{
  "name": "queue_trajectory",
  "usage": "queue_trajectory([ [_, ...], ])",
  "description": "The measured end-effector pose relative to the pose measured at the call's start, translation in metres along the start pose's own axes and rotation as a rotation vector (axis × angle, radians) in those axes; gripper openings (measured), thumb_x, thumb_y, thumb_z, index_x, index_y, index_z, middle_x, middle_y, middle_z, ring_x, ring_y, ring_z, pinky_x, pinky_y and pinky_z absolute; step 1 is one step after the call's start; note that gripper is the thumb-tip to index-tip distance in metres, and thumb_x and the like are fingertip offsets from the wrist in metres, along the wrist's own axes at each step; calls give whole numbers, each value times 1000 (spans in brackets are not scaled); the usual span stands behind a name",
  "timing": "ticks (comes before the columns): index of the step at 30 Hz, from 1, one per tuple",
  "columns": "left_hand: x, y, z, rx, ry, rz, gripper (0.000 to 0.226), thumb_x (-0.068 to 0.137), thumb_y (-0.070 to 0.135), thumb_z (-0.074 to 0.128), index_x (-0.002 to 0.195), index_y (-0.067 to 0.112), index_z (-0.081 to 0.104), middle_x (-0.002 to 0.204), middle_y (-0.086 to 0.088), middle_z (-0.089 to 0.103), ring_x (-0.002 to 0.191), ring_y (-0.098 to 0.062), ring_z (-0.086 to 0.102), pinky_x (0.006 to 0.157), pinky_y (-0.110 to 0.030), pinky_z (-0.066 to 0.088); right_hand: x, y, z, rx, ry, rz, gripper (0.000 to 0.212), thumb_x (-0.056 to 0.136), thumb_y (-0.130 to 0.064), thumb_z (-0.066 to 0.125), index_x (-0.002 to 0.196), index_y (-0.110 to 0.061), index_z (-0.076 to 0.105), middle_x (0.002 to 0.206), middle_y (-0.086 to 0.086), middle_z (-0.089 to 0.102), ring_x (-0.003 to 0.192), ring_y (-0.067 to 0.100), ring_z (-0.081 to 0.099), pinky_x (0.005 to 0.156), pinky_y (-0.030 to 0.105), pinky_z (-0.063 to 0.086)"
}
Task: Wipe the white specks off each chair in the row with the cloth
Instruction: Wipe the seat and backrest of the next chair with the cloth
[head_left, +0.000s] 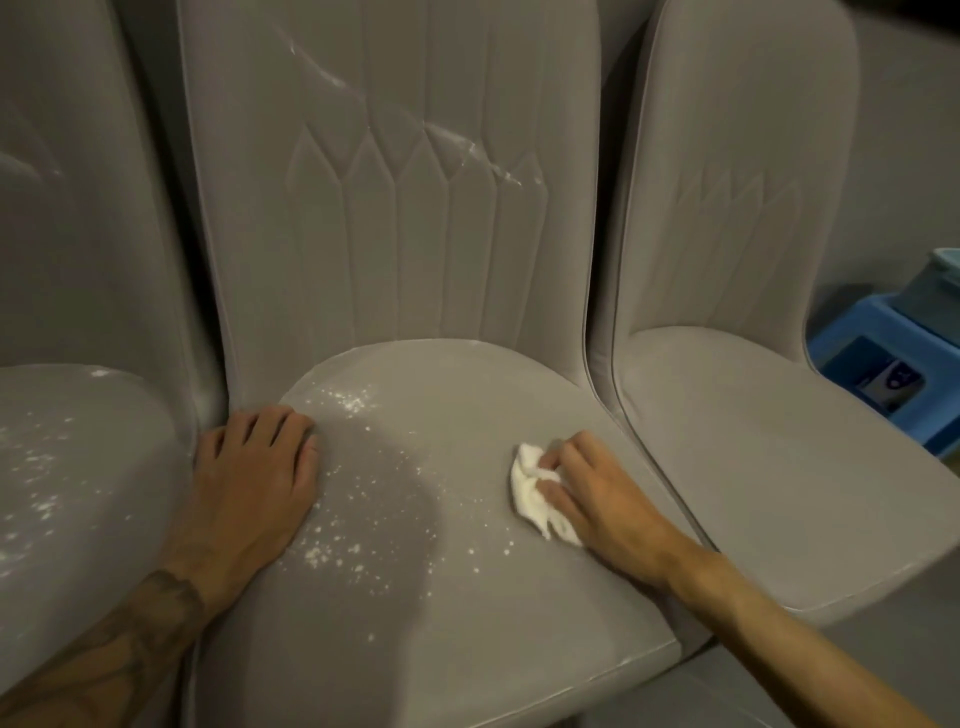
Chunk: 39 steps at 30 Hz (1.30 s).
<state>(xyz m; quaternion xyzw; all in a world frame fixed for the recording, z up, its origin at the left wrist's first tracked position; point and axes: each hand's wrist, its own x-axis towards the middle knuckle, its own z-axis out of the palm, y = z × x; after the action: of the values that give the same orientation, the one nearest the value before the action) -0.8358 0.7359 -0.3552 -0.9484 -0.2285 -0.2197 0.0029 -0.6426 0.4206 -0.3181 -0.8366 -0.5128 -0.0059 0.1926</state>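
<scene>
Head camera is showing us bunching the cloth (535, 499) under our right hand (608, 499), fingers curling on it, on the right part of the middle chair (467, 623) seat. Our left hand (260, 467) is lying flat, fingers together, at the seat's left edge. We are risking sweeping the specks (363, 509) between them onto the left chair (78, 467), or grinding powder into the fabric by pressing.
</scene>
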Motion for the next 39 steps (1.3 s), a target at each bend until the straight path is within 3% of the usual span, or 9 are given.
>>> queue_trajectory([
  [5,0,0,-1,-2,-1,-7,37,101,36,33,114,15,61,116,-8,60,101,-30,52,87,-49,43,29,28,2,-132,144,261,31,100,-35,48,108,-7,59,105,10,50,96,32,51,88,44,44],
  [10,0,0,1,-3,3,-9,36,100,34,35,114,15,62,118,-9,61,104,-32,53,89,-51,41,-16,-26,4,28,-12,-32,29,104,-41,38,113,-18,52,110,-5,42,99,16,47,89,29,41],
  [12,0,1,1,-5,2,-8,36,100,34,36,115,15,62,118,-9,61,105,-32,52,89,-51,41,-18,-5,-4,-56,13,-50,33,104,-42,37,111,-15,54,109,-2,45,97,20,48,87,33,43],
  [17,1,1,0,-1,12,-1,36,100,34,36,113,14,63,117,-10,61,103,-33,51,87,-51,41,2,50,-8,-115,185,336,22,101,-28,51,110,-10,58,104,5,46,95,30,49,86,40,42],
  [22,0,0,1,-26,-1,-8,36,101,34,35,113,14,62,117,-9,60,104,-32,51,89,-52,41,-41,-16,-9,56,15,36,26,103,-42,40,115,-22,51,109,-8,42,97,10,47,87,21,40],
  [24,1,0,1,-17,-11,-2,36,101,34,35,113,13,62,117,-10,60,104,-33,51,88,-52,42,-39,1,-13,-30,19,-26,29,102,-45,39,114,-22,52,109,-7,43,98,13,50,88,24,41],
  [29,1,1,-2,-7,-4,-6,34,100,33,37,112,13,62,116,-11,62,103,-34,52,88,-52,41,-16,47,-12,-89,199,308,24,100,-33,49,110,-13,56,103,0,43,97,27,50,89,35,40],
  [36,1,2,-2,-12,-22,-21,37,101,35,35,113,15,63,118,-10,62,105,-32,52,89,-51,40,-43,-41,4,24,6,6,26,104,-45,36,116,-25,48,111,-12,38,97,6,44,86,20,40],
  [39,0,3,-4,-8,-23,-4,37,101,34,34,112,14,62,117,-10,62,104,-33,52,88,-51,41,-33,-3,-3,-49,129,126,30,102,-43,38,112,-19,52,106,-7,40,92,11,46,86,32,43],
])
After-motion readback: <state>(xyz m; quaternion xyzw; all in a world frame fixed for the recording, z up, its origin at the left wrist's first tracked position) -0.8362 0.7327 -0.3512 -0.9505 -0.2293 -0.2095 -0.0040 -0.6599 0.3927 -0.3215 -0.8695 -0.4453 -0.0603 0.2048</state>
